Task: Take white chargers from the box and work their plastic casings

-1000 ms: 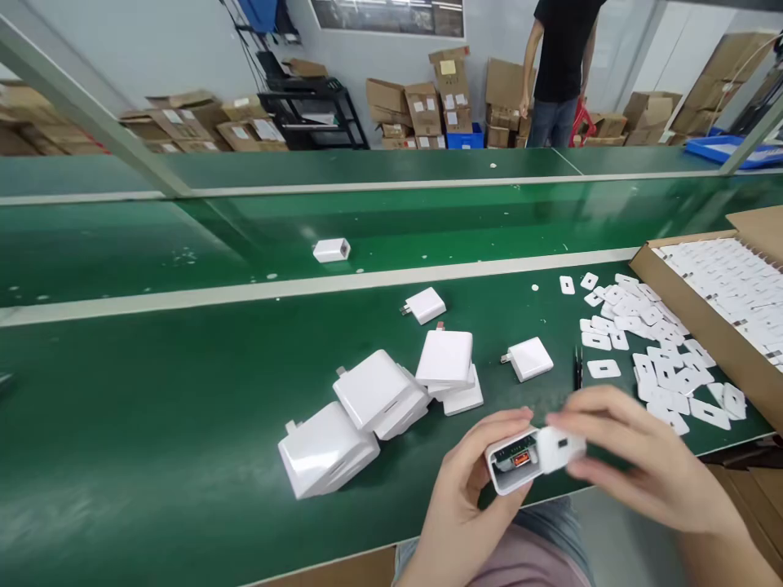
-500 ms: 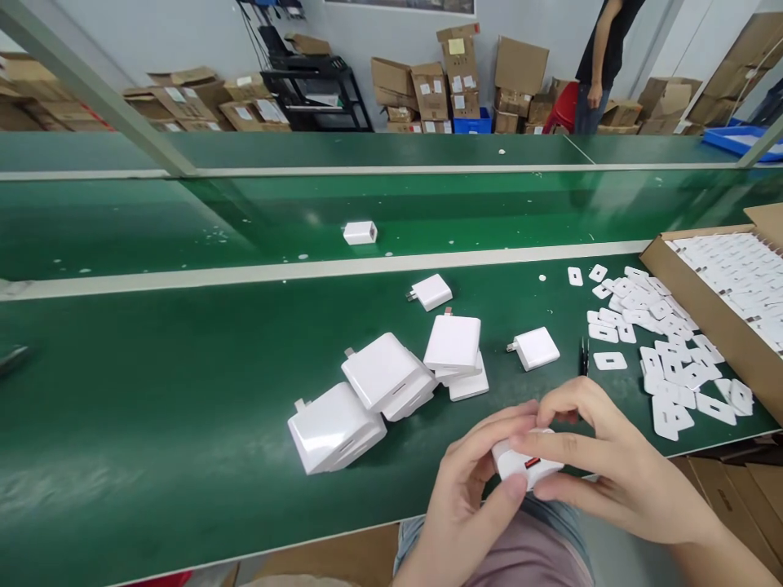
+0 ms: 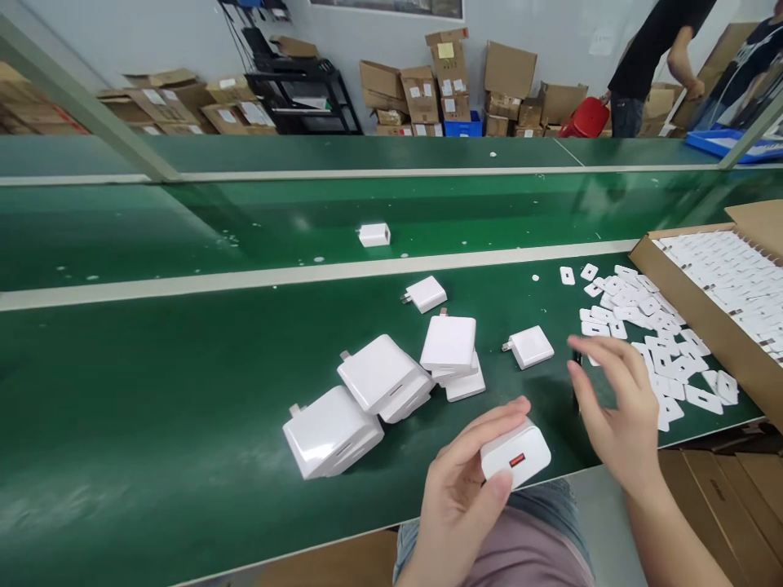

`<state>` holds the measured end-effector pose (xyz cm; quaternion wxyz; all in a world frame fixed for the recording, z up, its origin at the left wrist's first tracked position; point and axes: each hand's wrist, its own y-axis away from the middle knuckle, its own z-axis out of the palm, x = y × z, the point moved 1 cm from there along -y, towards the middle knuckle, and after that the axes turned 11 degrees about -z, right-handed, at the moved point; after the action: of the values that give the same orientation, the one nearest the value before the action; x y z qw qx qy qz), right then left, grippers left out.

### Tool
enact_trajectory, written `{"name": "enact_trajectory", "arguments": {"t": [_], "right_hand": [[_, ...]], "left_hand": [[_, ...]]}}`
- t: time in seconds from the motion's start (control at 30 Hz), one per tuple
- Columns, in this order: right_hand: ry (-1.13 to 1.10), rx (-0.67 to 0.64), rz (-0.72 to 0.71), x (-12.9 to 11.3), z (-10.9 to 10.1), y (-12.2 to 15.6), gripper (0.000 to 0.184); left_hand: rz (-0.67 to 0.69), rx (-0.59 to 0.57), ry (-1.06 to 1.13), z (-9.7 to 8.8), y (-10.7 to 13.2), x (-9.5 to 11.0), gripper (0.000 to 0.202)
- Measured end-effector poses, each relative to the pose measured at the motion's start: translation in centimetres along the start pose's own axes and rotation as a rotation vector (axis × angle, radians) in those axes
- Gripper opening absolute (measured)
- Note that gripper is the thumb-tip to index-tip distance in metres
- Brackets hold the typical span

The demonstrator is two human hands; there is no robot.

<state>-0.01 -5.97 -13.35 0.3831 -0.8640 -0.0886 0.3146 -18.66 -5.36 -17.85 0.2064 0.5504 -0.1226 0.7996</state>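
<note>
A white USB charger (image 3: 532, 469) with a red-orange port rests in my left hand (image 3: 456, 489), my fingers along one side and my thumb at its near edge. The port end faces up toward me. My right hand (image 3: 627, 408) is off to the right, thumb and index finger apart over a pair of black tweezers (image 3: 576, 399). Whether the fingertips touch the tweezers is unclear. Just beyond lies a single white charger (image 3: 531, 347) with its prongs pointing left. Small white slotted plates (image 3: 670, 367) are heaped beside and partly behind my right hand.
Stacked white chargers (image 3: 385, 375) stand in the middle of the green table (image 3: 152, 408). Another charger (image 3: 426, 294) lies farther back, and one more (image 3: 374, 235) sits past the pale strip. A cardboard box (image 3: 715, 302) of white parts borders the right side. People stand at the back right.
My right hand has left the charger and moved right to the tweezers. My left hand keeps the charger, its port end now uncovered. The charger past the strip has shifted slightly right.
</note>
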Motion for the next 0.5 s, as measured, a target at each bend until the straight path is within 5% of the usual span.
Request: {"name": "enact_trajectory", "arguments": {"t": [0.23,0.5], "right_hand": [[-0.718,-0.336,0.247,-2.3,0.4,2.4,0.032],[-0.901,-0.287,0.313,-4.5,2.7,3.4,0.033]], "left_hand": [[0.145,0.018,0.024,0.4,-0.4,0.2,0.023],[0.504,0.206,-0.115,0.9,-1.4,-0.4,0.017]]}}
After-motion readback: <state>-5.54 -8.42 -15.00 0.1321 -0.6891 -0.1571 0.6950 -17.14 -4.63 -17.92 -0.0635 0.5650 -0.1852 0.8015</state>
